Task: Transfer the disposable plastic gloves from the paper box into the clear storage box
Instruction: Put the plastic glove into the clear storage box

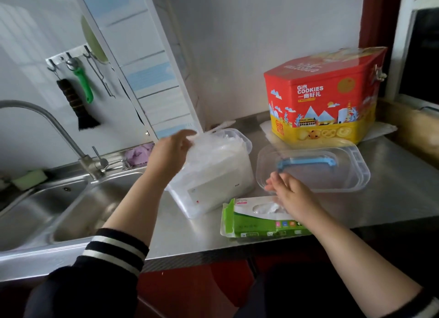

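The clear box (213, 172) is already full of gloves (209, 149). The left hand (172, 151) pinches a bunch at its top. The right hand (291, 195), fingers spread and empty, reaches at the paper box (259, 225), where a few gloves remain. The lid (313, 168) is off.

stainless steel tabletop (392, 175) with a sink (71, 206) set into its left part; curved tap (47, 125) behind the basin. white tiled wall (31, 56) carries a hook rail (69, 56) holding a dark brush (76, 106), a green-handled tool (83, 84) and a wire utensil. plain white wall (261, 44) behind the tabletop. window frame (403, 44) at right, dark glass. red cabinet front (190, 289) below. light is even, daylight-toned.
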A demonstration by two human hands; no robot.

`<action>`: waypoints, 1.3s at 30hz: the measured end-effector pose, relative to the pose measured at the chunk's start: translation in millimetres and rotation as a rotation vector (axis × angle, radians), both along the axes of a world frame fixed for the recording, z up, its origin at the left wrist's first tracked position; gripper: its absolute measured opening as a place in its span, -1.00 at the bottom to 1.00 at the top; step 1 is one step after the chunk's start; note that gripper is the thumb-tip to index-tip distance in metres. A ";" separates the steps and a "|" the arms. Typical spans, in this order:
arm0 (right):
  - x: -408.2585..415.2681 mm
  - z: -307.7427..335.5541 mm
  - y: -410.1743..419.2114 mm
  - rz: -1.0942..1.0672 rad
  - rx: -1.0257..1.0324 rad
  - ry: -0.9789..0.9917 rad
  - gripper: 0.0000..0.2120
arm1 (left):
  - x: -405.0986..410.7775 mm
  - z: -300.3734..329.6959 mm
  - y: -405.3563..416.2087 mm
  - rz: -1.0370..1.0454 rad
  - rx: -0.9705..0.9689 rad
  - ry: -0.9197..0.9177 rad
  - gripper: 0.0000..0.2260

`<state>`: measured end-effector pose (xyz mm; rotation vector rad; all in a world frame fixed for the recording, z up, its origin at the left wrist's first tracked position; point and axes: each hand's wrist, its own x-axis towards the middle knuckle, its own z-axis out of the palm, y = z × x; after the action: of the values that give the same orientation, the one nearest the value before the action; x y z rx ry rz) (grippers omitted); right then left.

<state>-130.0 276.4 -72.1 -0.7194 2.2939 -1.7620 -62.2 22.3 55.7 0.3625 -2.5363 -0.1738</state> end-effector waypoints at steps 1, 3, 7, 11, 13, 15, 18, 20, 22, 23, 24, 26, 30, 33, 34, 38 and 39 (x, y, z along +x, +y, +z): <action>0.5 -0.1 0.7 0.005 0.005 0.002 -0.46 | -2.3 -7.7 -9.5 -0.016 0.036 -0.131 -0.72; 0.1 0.3 1.4 0.011 0.012 0.011 -0.41 | -7.8 -14.8 -23.9 -0.014 0.035 -0.404 -0.64; -0.4 1.1 1.1 0.009 0.001 0.013 -0.40 | -11.8 -10.1 -23.4 0.005 0.025 -0.797 -0.59; -1.6 0.7 0.5 0.007 -0.018 -0.001 -0.39 | -10.7 7.3 -11.1 0.051 0.186 -0.722 -0.67; -2.6 -1.5 -0.1 -0.001 -0.021 0.000 -0.43 | -8.3 17.0 -3.1 0.112 0.031 -0.631 -0.64; -4.2 -3.3 -1.3 -0.009 -0.042 -0.009 -0.46 | -1.5 20.0 6.0 0.157 -0.176 -0.421 -0.63; -6.6 -5.8 -2.9 -0.019 -0.068 -0.017 -0.41 | 3.5 12.1 15.9 0.122 -0.395 -0.165 -0.75; -7.4 -6.4 -3.9 -0.019 -0.079 -0.012 -0.43 | 3.3 2.4 30.2 0.037 -0.401 -0.030 -0.82; -7.2 -6.8 -4.0 -0.027 -0.098 -0.022 -0.40 | 3.9 -11.0 56.0 -0.159 -0.290 0.149 -0.89; -5.9 -4.8 -5.5 -0.029 -0.112 -0.034 -0.38 | 5.6 -19.2 70.9 -0.272 -0.229 0.200 -0.90; -5.6 -4.8 -5.5 -0.040 -0.126 -0.050 -0.34 | 7.9 -31.3 87.1 -0.382 -0.163 0.202 -0.87; -4.9 -2.9 -6.2 -0.061 -0.161 -0.057 -0.31 | 12.3 -57.6 111.5 -0.513 -0.001 0.032 -0.80; -2.6 -0.5 -2.8 -0.073 -0.128 -0.030 -0.51 | 6.4 -100.0 123.7 -0.424 0.032 -0.357 -0.65; -2.1 -1.0 -0.6 -0.069 -0.113 -0.032 -0.48 | 2.0 -105.1 125.7 -0.383 0.151 -0.320 -0.75; -2.5 -1.1 -0.5 -0.071 -0.114 -0.033 -0.48 | 0.6 -104.4 126.4 -0.372 0.193 -0.322 -0.78; -1.5 2.4 -0.3 -0.055 -0.114 -0.035 -0.41 | 1.5 -97.1 123.4 -0.372 0.323 -0.329 -0.84; -2.1 1.9 -0.7 -0.052 -0.108 -0.035 -0.35 | 2.7 -96.4 121.1 -0.371 0.343 -0.325 -0.85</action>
<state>-132.1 275.6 -70.3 -0.6462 2.2283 -1.9187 -59.5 143.4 -40.7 0.0433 -2.8771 -0.7521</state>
